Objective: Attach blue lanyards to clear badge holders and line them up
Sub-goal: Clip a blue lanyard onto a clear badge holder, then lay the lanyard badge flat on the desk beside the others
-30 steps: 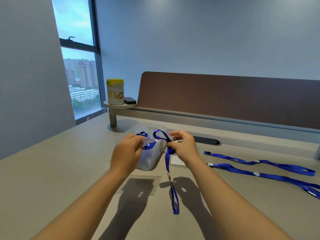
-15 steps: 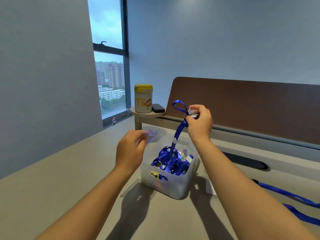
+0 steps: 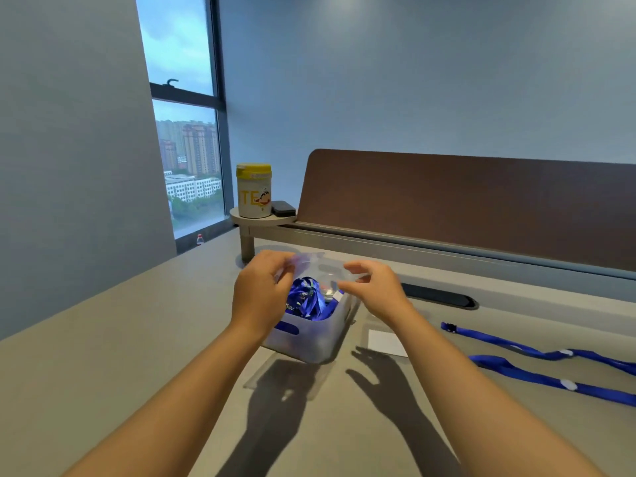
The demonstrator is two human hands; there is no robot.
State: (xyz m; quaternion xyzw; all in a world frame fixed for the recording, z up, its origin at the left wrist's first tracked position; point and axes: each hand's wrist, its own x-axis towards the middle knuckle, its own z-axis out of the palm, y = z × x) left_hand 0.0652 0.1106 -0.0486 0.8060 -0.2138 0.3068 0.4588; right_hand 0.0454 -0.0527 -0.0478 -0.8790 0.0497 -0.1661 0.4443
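bin (image 3: 309,342): blue lanyards (image 3: 306,301) | left hand (image 3: 261,297): apparently pinching clear holder (image 3: 306,261) | right hand (image 3: 375,290): spread, empty

One camera on my head, wide-angle, looked forward and down across the desk (image 3: 103,339), close over my left hand (image 3: 261,294) and right hand (image 3: 375,290), faced the far wall (window at left), no second view.
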